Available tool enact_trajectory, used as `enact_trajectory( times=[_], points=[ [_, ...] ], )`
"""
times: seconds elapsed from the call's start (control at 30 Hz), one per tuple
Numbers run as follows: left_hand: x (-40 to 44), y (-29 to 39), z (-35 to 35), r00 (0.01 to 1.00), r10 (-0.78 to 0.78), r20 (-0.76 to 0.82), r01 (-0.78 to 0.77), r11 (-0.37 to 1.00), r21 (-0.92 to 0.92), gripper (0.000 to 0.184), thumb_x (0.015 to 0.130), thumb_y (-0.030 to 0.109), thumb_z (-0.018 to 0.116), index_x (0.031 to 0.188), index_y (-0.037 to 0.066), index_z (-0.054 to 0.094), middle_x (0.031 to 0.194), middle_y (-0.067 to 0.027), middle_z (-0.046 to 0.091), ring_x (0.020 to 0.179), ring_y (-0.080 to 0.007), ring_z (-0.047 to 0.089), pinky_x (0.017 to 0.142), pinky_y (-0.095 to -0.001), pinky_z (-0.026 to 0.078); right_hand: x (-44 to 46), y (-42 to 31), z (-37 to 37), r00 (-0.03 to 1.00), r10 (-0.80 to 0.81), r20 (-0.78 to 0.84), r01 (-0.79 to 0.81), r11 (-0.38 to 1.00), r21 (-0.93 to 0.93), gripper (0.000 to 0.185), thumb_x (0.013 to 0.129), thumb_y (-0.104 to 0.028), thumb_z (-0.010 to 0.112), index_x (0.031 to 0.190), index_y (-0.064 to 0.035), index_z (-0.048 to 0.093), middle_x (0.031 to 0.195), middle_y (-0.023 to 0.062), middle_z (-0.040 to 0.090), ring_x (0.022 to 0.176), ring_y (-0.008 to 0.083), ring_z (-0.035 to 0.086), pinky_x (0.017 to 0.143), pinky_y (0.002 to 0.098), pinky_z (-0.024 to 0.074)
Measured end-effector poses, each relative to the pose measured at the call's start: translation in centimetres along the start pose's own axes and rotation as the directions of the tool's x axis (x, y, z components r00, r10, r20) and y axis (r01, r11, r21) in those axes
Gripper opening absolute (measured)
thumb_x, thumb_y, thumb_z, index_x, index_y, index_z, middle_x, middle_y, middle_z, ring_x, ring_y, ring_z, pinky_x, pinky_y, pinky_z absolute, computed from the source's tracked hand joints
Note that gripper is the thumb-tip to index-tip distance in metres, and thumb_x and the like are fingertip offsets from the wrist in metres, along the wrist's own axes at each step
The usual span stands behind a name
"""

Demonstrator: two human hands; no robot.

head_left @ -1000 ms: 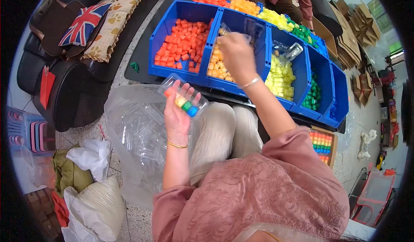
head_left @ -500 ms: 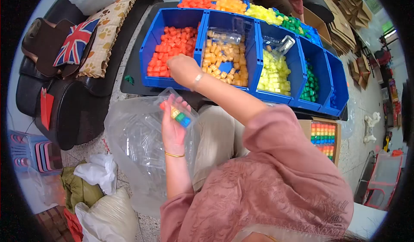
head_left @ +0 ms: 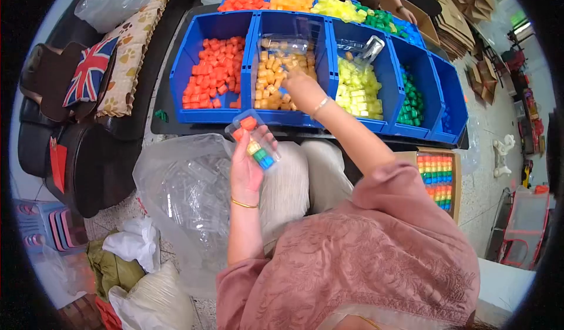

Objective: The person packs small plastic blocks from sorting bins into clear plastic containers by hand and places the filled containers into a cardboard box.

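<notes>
My left hand holds a clear plastic tray with red, yellow, green and blue pieces in it, over my lap. My right hand reaches into the blue bin of orange pieces, its fingertips among them; whether it pinches a piece is too small to tell. Left of it is the bin of red pieces. To its right are bins of yellow pieces, green pieces and blue pieces. Clear trays lie in the orange and yellow bins.
A plastic bag of clear trays lies left of my legs. At the right is a cardboard box of filled trays. Behind the bins are further coloured pieces and another person's hand. White sacks stand at lower left.
My right hand went from the orange bin to the red bin and back to the orange one. The tray in my left hand now shows more red pieces. The view has shifted.
</notes>
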State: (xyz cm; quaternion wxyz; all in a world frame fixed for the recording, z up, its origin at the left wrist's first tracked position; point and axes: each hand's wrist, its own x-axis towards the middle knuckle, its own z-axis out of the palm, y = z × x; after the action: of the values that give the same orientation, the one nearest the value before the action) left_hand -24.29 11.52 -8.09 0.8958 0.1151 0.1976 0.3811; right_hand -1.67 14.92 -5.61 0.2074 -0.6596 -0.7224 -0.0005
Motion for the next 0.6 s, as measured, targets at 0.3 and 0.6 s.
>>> enact_trajectory(
  times=[0.3,0.6],
  points=[
    [0.5,-1.4,0.4,0.994,-0.086,0.071,0.09,0.994,-0.055,0.036,0.098,0.031,0.045,0.122,0.005,0.052,0.115,-0.011,0.062,0.103,-0.0241,0.06,0.094,-0.0423,0.047,-0.6,2.1,3.0,0.934,0.216,0.286,-0.112,0.934,-0.34,0.015,0.076,-0.009,0.06,0.085,-0.0052,0.07,0.087,0.0144,0.067,0.084,0.0297,0.065,0.072,0.0384,0.0545],
    [1.2,-4.8,3.6,0.993,-0.119,0.017,0.117,0.99,0.077,0.037,0.098,0.033,0.046,0.125,0.008,0.05,0.119,-0.0059,0.058,0.11,-0.0194,0.053,0.096,-0.041,0.043,-8.1,-4.2,-6.0,0.945,-0.209,-0.251,0.27,0.933,0.238,0.012,0.073,-0.008,0.061,0.084,-0.0066,0.057,0.081,0.0063,0.057,0.081,0.0246,0.058,0.07,0.0324,0.0493]
  ],
)
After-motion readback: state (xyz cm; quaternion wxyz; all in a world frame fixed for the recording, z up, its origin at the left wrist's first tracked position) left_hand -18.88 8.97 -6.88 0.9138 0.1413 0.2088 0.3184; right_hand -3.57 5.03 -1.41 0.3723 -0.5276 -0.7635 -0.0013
